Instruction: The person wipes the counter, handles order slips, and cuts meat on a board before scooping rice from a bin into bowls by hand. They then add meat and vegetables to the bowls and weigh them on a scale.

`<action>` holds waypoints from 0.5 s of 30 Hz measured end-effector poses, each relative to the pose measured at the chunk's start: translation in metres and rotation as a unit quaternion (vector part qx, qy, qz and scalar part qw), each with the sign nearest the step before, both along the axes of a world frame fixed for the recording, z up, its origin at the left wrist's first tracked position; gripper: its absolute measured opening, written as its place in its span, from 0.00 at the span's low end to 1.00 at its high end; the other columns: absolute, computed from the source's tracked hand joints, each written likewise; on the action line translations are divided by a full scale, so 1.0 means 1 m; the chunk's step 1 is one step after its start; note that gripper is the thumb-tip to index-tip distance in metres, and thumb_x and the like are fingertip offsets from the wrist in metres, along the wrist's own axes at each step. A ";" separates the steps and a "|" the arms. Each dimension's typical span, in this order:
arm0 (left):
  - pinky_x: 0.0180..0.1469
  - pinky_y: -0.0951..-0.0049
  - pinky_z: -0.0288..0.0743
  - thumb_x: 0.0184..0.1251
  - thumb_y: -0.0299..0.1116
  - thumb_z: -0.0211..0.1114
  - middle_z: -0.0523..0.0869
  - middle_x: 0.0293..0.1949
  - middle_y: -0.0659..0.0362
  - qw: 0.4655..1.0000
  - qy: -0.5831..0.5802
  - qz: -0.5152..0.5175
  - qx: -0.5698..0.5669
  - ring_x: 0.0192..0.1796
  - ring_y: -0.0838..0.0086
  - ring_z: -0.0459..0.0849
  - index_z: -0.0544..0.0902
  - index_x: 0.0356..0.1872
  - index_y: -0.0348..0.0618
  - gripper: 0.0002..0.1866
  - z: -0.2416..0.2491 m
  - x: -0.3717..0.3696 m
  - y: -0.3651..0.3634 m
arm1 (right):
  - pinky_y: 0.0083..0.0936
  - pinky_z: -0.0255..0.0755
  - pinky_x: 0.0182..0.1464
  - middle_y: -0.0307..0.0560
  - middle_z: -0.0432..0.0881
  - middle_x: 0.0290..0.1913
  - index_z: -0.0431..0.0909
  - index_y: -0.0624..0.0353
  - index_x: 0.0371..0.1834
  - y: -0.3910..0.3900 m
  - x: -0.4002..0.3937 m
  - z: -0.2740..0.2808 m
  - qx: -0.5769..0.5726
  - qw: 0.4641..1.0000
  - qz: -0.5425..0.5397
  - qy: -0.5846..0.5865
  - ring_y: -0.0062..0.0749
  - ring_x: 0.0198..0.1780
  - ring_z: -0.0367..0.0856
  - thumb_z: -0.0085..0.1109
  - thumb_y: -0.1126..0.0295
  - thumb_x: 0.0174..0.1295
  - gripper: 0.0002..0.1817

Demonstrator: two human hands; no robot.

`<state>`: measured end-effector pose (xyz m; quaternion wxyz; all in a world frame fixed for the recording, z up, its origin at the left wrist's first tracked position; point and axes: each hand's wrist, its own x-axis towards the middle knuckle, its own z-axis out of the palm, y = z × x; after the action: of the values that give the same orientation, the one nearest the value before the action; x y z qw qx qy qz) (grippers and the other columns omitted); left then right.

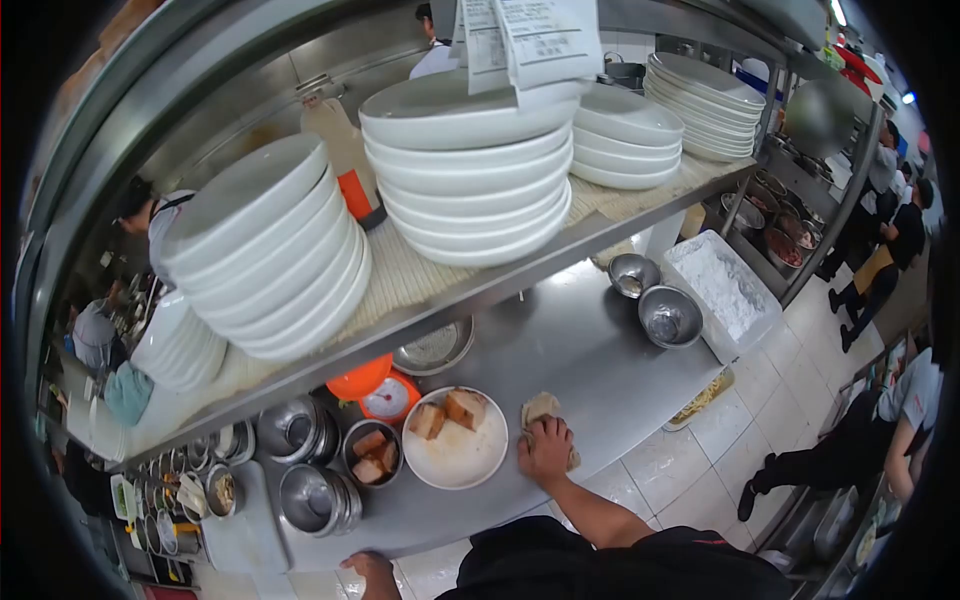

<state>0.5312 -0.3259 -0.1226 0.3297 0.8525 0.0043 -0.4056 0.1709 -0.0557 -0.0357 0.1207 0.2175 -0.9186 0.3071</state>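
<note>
My right hand (547,446) presses down on a beige cloth (541,406) on the steel counter, its fingers curled over the fabric. Left of it stands a white plate (455,470) with two browned chunks of food (464,408), perhaps meat, on its far side. A metal bowl (372,452) beside the plate holds more browned chunks. My left hand (370,566) is low at the counter's front edge, apart from the bowls. Its fingers are partly visible, loosely stretched, with nothing seen in them.
An overhead shelf (420,320) carries stacks of white plates (470,170); paper tickets (545,40) hang above. An orange scale (388,397) and stacked metal bowls (312,498) stand on the counter. A white tub (722,285) is at right. People (850,420) stand behind.
</note>
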 end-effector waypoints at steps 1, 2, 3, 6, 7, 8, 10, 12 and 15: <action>0.64 0.48 0.59 0.62 0.70 0.31 0.73 0.61 0.53 1.000 0.003 0.007 -0.003 0.63 0.54 0.69 0.73 0.60 0.43 0.43 -0.003 0.000 0.005 | 0.46 0.56 0.55 0.52 0.70 0.47 0.74 0.53 0.38 0.001 0.001 -0.003 -0.018 1.000 0.001 0.018 0.51 0.55 0.63 0.58 0.62 0.45 0.16; 0.62 0.50 0.62 0.62 0.70 0.30 0.76 0.56 0.47 0.999 -0.016 0.002 -0.040 0.59 0.50 0.72 0.75 0.54 0.35 0.46 0.000 -0.007 0.007 | 0.46 0.56 0.55 0.52 0.70 0.47 0.74 0.53 0.38 0.002 0.002 -0.003 -0.025 1.000 0.006 0.011 0.51 0.54 0.63 0.57 0.61 0.46 0.15; 0.60 0.52 0.66 0.63 0.69 0.28 0.78 0.52 0.40 0.996 -0.035 -0.002 -0.077 0.55 0.45 0.75 0.78 0.48 0.26 0.49 0.004 -0.012 0.010 | 0.46 0.56 0.55 0.52 0.70 0.47 0.74 0.53 0.38 0.002 0.001 -0.003 -0.030 0.999 0.014 0.018 0.51 0.54 0.63 0.57 0.61 0.46 0.15; 0.64 0.49 0.59 0.63 0.69 0.31 0.69 0.64 0.52 0.996 0.067 -0.002 -0.058 0.64 0.54 0.68 0.67 0.64 0.38 0.45 0.035 -0.019 0.013 | 0.47 0.55 0.56 0.52 0.70 0.49 0.75 0.53 0.40 0.005 0.000 -0.007 -0.029 0.999 0.020 0.025 0.51 0.56 0.63 0.56 0.61 0.48 0.16; 0.64 0.49 0.59 0.63 0.69 0.31 0.69 0.64 0.51 0.995 0.070 -0.001 -0.077 0.64 0.54 0.68 0.67 0.63 0.37 0.45 0.047 -0.025 0.020 | 0.47 0.55 0.56 0.52 0.69 0.50 0.75 0.54 0.42 0.006 0.001 -0.010 -0.019 0.999 0.025 0.020 0.51 0.56 0.62 0.56 0.60 0.48 0.17; 0.64 0.49 0.59 0.63 0.69 0.31 0.69 0.64 0.50 0.993 0.073 0.001 -0.095 0.63 0.53 0.69 0.67 0.63 0.35 0.45 0.051 -0.026 0.027 | 0.47 0.55 0.57 0.52 0.69 0.52 0.75 0.54 0.44 0.007 0.001 -0.011 -0.010 0.999 0.030 0.015 0.51 0.57 0.62 0.56 0.60 0.49 0.18; 0.65 0.48 0.58 0.63 0.68 0.30 0.69 0.64 0.49 0.994 0.065 -0.019 -0.081 0.63 0.52 0.68 0.68 0.62 0.34 0.46 0.020 -0.012 0.013 | 0.47 0.55 0.57 0.51 0.68 0.53 0.74 0.53 0.46 0.014 0.004 -0.015 0.002 0.998 0.055 0.023 0.51 0.58 0.61 0.56 0.58 0.49 0.21; 0.65 0.47 0.58 0.64 0.68 0.30 0.69 0.63 0.47 0.995 0.057 -0.056 -0.068 0.63 0.51 0.68 0.69 0.61 0.32 0.46 0.005 0.001 -0.002 | 0.46 0.55 0.58 0.51 0.68 0.55 0.74 0.53 0.49 0.020 0.008 -0.012 0.011 0.998 0.062 0.028 0.50 0.59 0.61 0.57 0.57 0.49 0.23; 0.62 0.48 0.63 0.67 0.63 0.29 0.75 0.55 0.40 0.993 -0.015 -0.081 -0.089 0.57 0.47 0.73 0.72 0.54 0.25 0.44 -0.004 0.007 -0.011 | 0.46 0.58 0.59 0.53 0.68 0.58 0.73 0.52 0.52 0.027 0.013 -0.007 0.035 0.994 0.100 -0.019 0.51 0.60 0.62 0.59 0.54 0.48 0.27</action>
<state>0.5380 -0.3369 -0.1266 0.3703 0.8233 -0.1057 -0.4171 0.1841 -0.0285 -0.0430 0.0640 0.3064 -0.9046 0.2894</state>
